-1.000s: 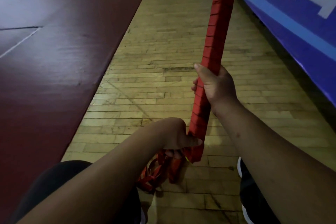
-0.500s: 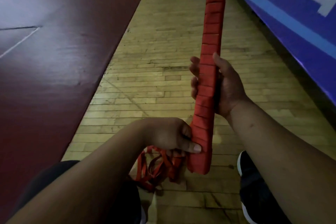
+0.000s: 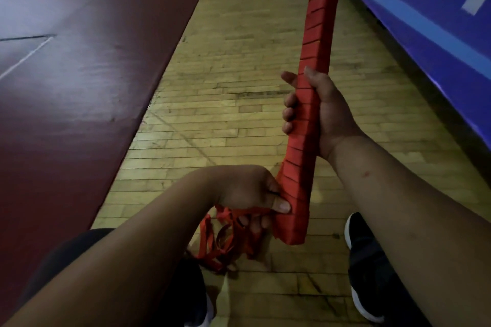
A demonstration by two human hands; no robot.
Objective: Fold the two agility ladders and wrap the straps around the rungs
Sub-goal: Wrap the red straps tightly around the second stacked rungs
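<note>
The folded red ladder bundle (image 3: 311, 48) stands tilted in the air, its lower end near the view's centre and its upper end leaving the frame toward 1 o'clock. The right grip (image 3: 321, 111), a bare hand, is wrapped round the bundle's middle, fingers curled over its 9 o'clock side and thumb lying up along it. At 7 o'clock of that hand, the left grip (image 3: 249, 191) pinches the bundle's lower end with the thumb pressed flat on it. Its curled fingers hold loose red straps (image 3: 225, 244), which hang toward 6 o'clock over the wooden floor (image 3: 239, 61) between two dark shoes (image 3: 366, 268).
</note>
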